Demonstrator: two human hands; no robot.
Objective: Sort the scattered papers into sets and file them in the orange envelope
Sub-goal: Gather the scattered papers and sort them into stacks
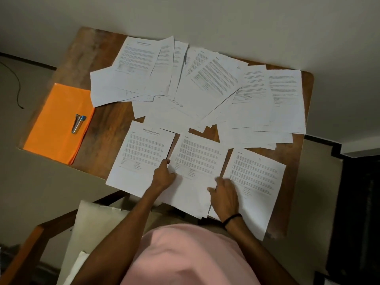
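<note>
Now at the near edge of the wooden table (107, 128): three printed sheets in a row, all hanging over the edge toward the body. Left hand (164, 175) at the left edge of the middle sheet (195, 161), fingers curled and pinching that edge, just beside the left sheet (141, 153). Right hand (224, 194) flat over the seam between the middle sheet and the right sheet (259, 177), fingers fairly straight, thumb spread onto the middle sheet; black band (232, 218) round its wrist. Beyond the row, scattered papers (197, 87), fanned and overlapping across the far half of the table, not yet in sets. Orange envelope (51, 132) flat at the table's left end, well apart from both hands, just beside the nearest loose sheets. On top of it, a small silver and blue object (78, 123), too small to name for sure.
</note>
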